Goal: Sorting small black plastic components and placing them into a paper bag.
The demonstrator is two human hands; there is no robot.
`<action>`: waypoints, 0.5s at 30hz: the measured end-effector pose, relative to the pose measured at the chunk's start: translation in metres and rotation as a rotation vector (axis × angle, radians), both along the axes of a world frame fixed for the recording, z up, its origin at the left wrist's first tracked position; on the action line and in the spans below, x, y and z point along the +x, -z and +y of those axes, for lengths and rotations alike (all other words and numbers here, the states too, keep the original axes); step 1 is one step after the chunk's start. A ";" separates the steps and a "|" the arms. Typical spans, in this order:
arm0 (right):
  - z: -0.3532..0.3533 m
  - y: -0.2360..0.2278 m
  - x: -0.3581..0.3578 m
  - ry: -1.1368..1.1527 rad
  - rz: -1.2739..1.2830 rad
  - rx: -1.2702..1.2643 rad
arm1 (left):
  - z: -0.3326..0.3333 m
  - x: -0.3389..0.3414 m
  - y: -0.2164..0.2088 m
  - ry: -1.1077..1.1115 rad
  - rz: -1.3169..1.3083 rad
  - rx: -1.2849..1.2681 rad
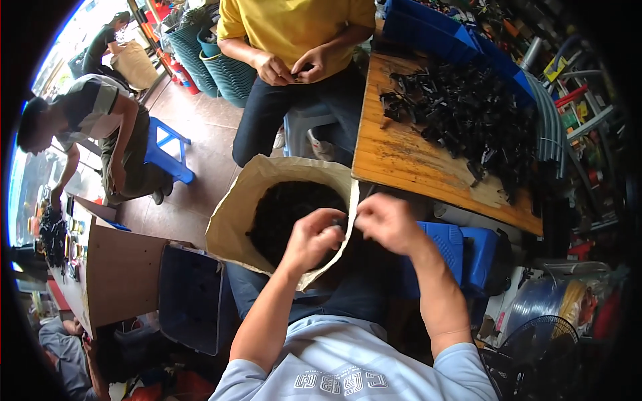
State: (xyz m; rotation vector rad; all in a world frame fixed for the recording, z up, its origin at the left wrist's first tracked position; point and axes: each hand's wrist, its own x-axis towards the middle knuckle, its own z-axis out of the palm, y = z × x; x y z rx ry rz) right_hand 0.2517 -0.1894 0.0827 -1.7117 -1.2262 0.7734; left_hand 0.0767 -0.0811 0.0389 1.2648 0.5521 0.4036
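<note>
My left hand (313,239) is over the mouth of a pale, open sack (231,217), its fingers closed on a small dark part (340,222) that mostly hides behind them. Many small black parts (284,207) fill the bottom of the sack, which stands between my knees. Just beyond the sack's right rim, my right hand (390,224) is curled with thumb and fingers together. It is slightly blurred, and what it may hold cannot be made out. The two hands are close but apart.
A wooden table (381,150) at right bears a heap of black parts (461,113) and blue bins (428,30). Opposite sits a person in a yellow shirt (294,27), both hands together. Blue tub (190,297), blue stool (167,150), fan (538,351); other people work at left.
</note>
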 end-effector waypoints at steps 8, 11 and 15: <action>-0.078 0.002 0.184 0.786 -1.064 -0.138 | 0.052 -0.036 0.056 -0.354 -0.216 -0.691; -0.077 0.004 0.178 0.708 -0.989 -0.174 | 0.050 -0.032 0.053 -0.363 -0.208 -0.766; -0.052 -0.010 0.141 0.407 -0.877 -0.037 | 0.054 -0.038 0.058 -0.375 -0.239 -0.804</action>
